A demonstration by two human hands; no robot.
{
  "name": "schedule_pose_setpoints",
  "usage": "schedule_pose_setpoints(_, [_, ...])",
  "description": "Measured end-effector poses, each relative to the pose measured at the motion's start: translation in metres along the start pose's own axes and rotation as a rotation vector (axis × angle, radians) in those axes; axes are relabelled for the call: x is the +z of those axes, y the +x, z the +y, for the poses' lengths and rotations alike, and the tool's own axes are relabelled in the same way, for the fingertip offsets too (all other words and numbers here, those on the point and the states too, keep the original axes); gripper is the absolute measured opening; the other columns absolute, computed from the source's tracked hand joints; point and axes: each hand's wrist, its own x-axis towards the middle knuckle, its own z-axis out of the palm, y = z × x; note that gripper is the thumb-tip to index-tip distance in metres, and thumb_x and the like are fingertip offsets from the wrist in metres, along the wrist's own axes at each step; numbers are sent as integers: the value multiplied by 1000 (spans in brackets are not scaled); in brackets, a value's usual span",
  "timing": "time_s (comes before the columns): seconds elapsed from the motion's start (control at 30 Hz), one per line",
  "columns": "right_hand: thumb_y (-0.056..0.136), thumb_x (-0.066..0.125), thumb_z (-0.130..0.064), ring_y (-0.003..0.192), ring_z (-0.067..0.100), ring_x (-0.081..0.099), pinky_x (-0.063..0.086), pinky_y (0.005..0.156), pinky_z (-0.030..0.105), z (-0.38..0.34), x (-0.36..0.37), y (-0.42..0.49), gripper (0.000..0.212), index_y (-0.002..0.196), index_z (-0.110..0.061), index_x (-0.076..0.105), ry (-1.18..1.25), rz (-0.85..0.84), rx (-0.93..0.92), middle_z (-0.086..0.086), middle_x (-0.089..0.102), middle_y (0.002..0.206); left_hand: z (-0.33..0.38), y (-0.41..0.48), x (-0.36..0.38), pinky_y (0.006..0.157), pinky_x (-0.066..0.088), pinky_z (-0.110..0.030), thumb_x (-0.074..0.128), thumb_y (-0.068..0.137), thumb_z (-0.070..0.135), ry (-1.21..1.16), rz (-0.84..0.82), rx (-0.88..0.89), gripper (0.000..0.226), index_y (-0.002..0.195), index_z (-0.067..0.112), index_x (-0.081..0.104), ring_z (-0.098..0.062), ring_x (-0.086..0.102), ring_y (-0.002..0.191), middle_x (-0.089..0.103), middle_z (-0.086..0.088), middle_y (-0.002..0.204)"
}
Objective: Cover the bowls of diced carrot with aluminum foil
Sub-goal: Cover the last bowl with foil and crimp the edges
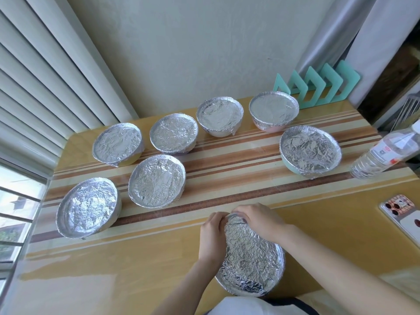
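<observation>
A bowl under crinkled aluminum foil (251,258) stands near the table's front edge, right below me. My left hand (212,235) curls round its left rim, and my right hand (256,218) pinches the foil at its far rim. Several other foil-covered bowls stand farther back: one at the near left (87,208), one beside it (156,184), one at the right (310,151), and a row toward the wall (219,114). No carrot is visible under any foil.
A clear plastic water bottle (384,153) lies on its side at the right. A phone (406,214) rests at the right edge of the striped yellow table (136,258). A teal rack (318,87) leans on the back wall. Window blinds run along the left.
</observation>
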Motion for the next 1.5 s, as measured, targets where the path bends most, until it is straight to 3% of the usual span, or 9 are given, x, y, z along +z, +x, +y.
schedule_pose_setpoints(0.1, [96,46,-2,56,7,49,33,48,15,-1,0,2,30,116,-17,64,-63,13,9,0,60,74,1,0,-1,64,34,-4,54,90,3,7,18,-3,18,90,13,70,-1,55,72,67,6,83])
schedule_pose_setpoints(0.27, [100,42,-19,70,17,62,49,63,27,-6,-6,2,24,113,-17,62,-177,-14,-53,3,69,88,1,1,0,60,35,-7,58,89,6,16,25,-30,16,93,15,71,-3,57,67,69,6,78])
schedule_pose_setpoints(0.47, [94,45,1,75,22,63,47,63,29,-7,2,3,28,112,-11,64,-158,-9,-44,8,68,87,6,-1,-1,52,33,-11,56,92,12,9,-13,-125,17,107,11,65,1,49,53,55,9,60])
schedule_pose_setpoints(0.67, [101,40,-20,69,3,54,36,59,9,-4,-2,-1,29,117,-11,62,97,-25,11,-3,65,91,4,-2,-4,59,35,-8,57,91,9,-6,13,-121,15,97,13,71,-7,57,67,71,2,78])
schedule_pose_setpoints(0.87, [99,43,-12,112,14,59,37,88,9,1,-2,-9,29,123,-7,59,188,-11,53,6,64,120,2,-2,-2,58,36,-9,56,91,9,-11,-7,-132,15,91,14,69,-1,56,64,67,8,73])
schedule_pose_setpoints(1.0, [100,42,-18,90,-4,55,35,80,4,4,-2,-11,30,124,-10,58,222,-10,63,2,65,116,3,-3,-3,60,37,-11,52,93,7,-30,-25,-148,16,89,13,66,-5,57,69,67,5,77])
schedule_pose_setpoints(1.17, [101,39,-18,42,-5,45,35,50,10,9,1,-13,30,122,-8,58,261,30,134,-13,52,65,-2,-6,-3,58,33,-16,42,96,5,2,-38,-172,18,84,16,47,-7,50,72,59,-1,84])
schedule_pose_setpoints(1.33, [100,41,-17,43,6,37,31,52,20,13,5,-13,29,119,-6,61,224,58,128,4,59,67,1,-7,-5,50,32,-19,37,97,5,38,-134,-200,14,87,13,41,-10,46,61,51,6,70])
schedule_pose_setpoints(1.5, [102,37,-18,44,-1,45,37,49,11,8,-2,-17,29,122,-8,55,172,-25,111,-15,46,61,4,-4,-7,62,32,-25,41,99,17,58,-188,-107,15,108,14,53,-20,57,77,65,0,88])
